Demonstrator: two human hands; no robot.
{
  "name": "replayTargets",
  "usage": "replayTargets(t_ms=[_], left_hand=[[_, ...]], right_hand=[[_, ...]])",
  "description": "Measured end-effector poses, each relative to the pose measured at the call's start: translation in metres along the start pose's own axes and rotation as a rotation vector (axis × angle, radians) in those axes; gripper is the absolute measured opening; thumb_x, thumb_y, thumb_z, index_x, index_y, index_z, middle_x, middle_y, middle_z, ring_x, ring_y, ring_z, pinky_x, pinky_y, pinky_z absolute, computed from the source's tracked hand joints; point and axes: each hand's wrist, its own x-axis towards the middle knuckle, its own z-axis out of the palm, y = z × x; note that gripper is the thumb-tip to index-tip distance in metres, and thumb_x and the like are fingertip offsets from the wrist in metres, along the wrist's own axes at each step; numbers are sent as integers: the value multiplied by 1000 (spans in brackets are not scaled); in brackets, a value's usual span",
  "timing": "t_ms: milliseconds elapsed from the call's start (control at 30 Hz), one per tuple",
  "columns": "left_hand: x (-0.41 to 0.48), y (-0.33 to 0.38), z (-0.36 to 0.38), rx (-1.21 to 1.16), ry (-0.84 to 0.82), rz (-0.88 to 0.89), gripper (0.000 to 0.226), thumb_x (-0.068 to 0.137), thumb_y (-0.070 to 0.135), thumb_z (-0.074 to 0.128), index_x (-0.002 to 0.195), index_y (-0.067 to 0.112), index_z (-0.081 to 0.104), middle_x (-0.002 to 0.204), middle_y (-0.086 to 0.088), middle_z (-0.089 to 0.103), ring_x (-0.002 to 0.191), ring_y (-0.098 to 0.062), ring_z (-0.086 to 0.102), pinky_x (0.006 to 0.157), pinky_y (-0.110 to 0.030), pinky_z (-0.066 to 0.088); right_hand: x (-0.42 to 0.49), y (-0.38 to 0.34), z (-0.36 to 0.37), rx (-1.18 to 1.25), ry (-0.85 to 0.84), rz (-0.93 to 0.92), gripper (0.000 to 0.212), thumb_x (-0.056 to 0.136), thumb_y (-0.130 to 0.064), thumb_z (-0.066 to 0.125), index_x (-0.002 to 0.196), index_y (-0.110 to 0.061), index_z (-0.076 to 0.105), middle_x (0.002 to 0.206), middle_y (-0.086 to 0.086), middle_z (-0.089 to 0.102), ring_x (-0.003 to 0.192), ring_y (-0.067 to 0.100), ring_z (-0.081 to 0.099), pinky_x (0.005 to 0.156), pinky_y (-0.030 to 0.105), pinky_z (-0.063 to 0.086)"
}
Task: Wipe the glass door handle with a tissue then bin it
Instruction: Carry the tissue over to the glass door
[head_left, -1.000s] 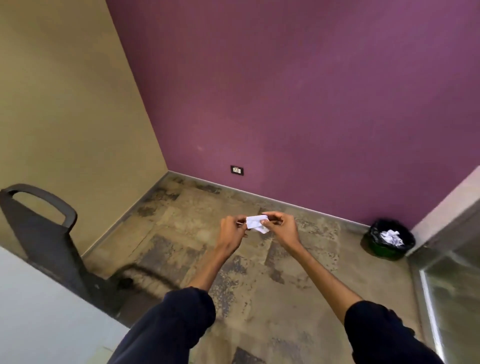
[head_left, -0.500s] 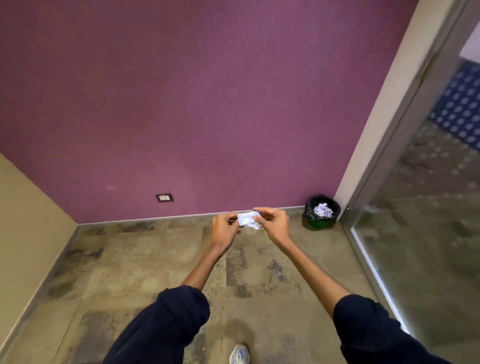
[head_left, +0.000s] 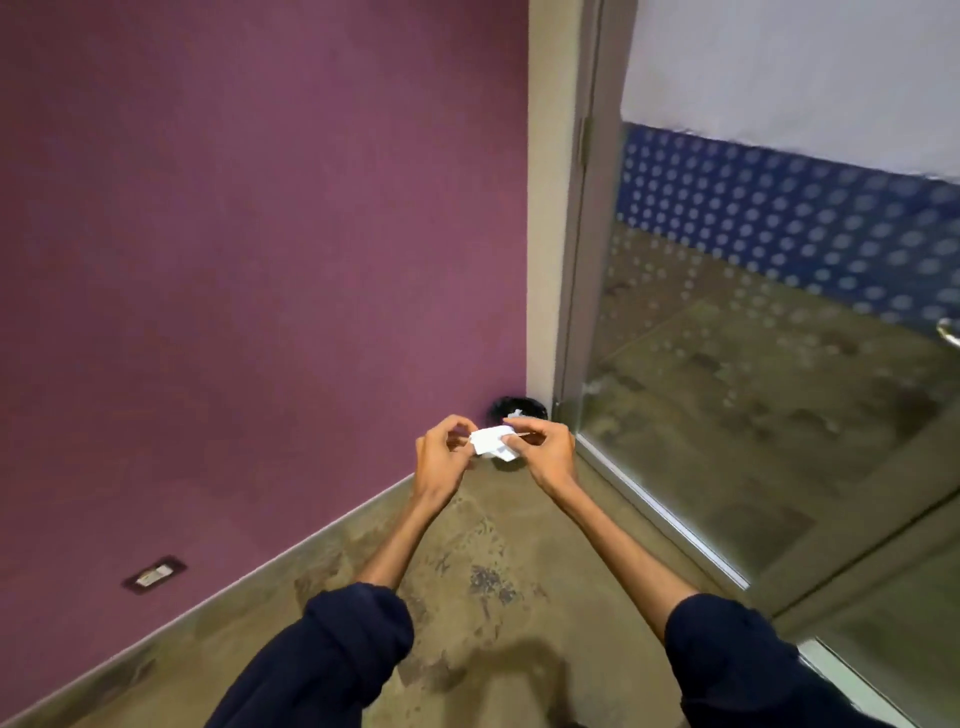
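Observation:
A small white tissue (head_left: 492, 441) is pinched between my left hand (head_left: 442, 460) and my right hand (head_left: 545, 451), both held out in front of me at chest height. Behind the hands, a black bin (head_left: 519, 408) with white paper in it stands on the floor in the corner; my hands hide its lower part. The glass door (head_left: 753, 364) fills the right side. A sliver of its metal handle (head_left: 949, 332) shows at the right edge, far from both hands.
A purple wall (head_left: 260, 260) runs along the left, with a socket plate (head_left: 154, 573) low down. A cream pillar (head_left: 545, 208) and grey door frame (head_left: 582, 260) separate wall and glass. Mottled floor (head_left: 493, 597) lies below my arms.
The view has swung right: the chair and tan wall are gone, the glass door and its handle have come into view. Both hands still hold the tissue, and the bin now sits behind them.

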Motion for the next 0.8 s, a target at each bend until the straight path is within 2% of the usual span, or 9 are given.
replayTargets(t_ms=[133, 167, 267, 367, 433, 533, 633, 733, 800], left_hand=[[42, 26, 55, 15, -118, 117, 11, 82, 2, 72, 88, 11, 73, 80, -1, 73, 73, -5, 67, 62, -14, 54], [50, 33, 70, 13, -150, 133, 11, 82, 3, 72, 88, 11, 73, 81, -1, 74, 73, -6, 67, 64, -14, 53], [70, 54, 120, 8, -250, 160, 8, 82, 5, 74, 89, 9, 74, 85, -6, 76, 81, -19, 71, 75, -28, 57], [87, 78, 173, -38, -366, 209, 6, 83, 6, 74, 88, 9, 73, 83, -7, 75, 75, -12, 69, 63, -14, 52], [97, 95, 208, -60, -430, 239, 6, 84, 7, 74, 89, 9, 73, 84, -9, 75, 74, -7, 66, 61, -10, 50], [106, 122, 260, -80, -500, 280, 7, 82, 4, 74, 86, 9, 72, 79, -7, 74, 71, -5, 64, 62, -13, 53], [104, 145, 307, -129, -584, 306, 9, 82, 3, 71, 84, 11, 72, 74, -4, 72, 68, -8, 65, 63, -30, 61], [95, 162, 348, -145, -661, 337, 6, 82, 6, 73, 84, 12, 72, 73, 0, 71, 67, -7, 66, 63, -35, 63], [91, 174, 374, -155, -707, 351, 6, 82, 5, 72, 85, 10, 72, 75, -3, 72, 68, -8, 66, 65, -40, 64]], right_hand=[[27, 7, -52, -14, 180, 38, 26, 78, 3, 73, 103, -3, 75, 93, 8, 75, 78, 10, 68, 72, 15, 55], [31, 10, -66, -23, 219, 46, 26, 78, 3, 73, 103, -3, 75, 92, 7, 75, 77, 7, 68, 72, 15, 55], [44, 18, -113, -48, 325, 66, 25, 77, 4, 73, 101, -3, 75, 91, 7, 75, 71, -2, 66, 68, 10, 52], [56, 23, -164, -34, 449, 90, 26, 76, 7, 72, 102, 0, 75, 94, 15, 75, 76, 9, 65, 67, 10, 51], [61, 26, -197, -53, 521, 96, 26, 76, 7, 72, 101, 0, 75, 94, 15, 75, 74, 8, 65, 66, 10, 51], [63, 29, -246, -63, 610, 122, 27, 76, 8, 72, 101, -1, 75, 94, 16, 75, 67, -3, 63, 67, 12, 51], [61, 31, -292, -63, 695, 129, 28, 77, 12, 67, 103, 3, 73, 99, 19, 74, 80, 13, 67, 73, 18, 53], [52, 35, -327, -58, 812, 146, 28, 77, 13, 65, 103, 5, 73, 100, 20, 74, 85, 17, 67, 70, 10, 52], [46, 37, -349, -39, 882, 154, 26, 78, 12, 66, 102, 5, 73, 100, 21, 74, 85, 18, 68, 70, 10, 52]])
